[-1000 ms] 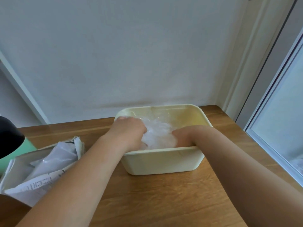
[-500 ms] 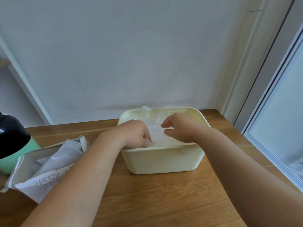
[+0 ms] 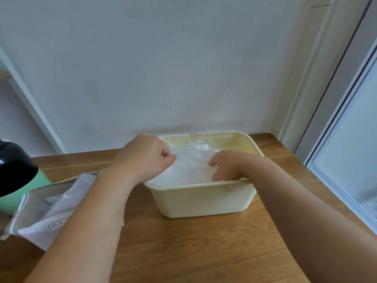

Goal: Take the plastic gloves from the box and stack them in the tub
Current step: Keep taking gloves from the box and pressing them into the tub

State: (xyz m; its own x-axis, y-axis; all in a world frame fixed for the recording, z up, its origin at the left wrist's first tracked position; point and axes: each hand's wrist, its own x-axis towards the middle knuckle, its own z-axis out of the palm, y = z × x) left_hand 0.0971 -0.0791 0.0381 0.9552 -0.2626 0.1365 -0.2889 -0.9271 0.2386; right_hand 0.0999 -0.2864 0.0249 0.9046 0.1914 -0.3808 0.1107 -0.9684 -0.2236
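On the wooden table [image 3: 183,252], a cream tub [image 3: 204,201] holds plastic gloves [image 3: 189,166]. The left hand [image 3: 142,158] pinches their left edge, and the right hand [image 3: 228,164] sinks curled fingers into them (grasp hidden).

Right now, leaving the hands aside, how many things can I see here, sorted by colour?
Cream: 1, the tub
Clear: 1, the pile of gloves
Grey-white: 1, the box
Green and black: 1, a container
Total: 4
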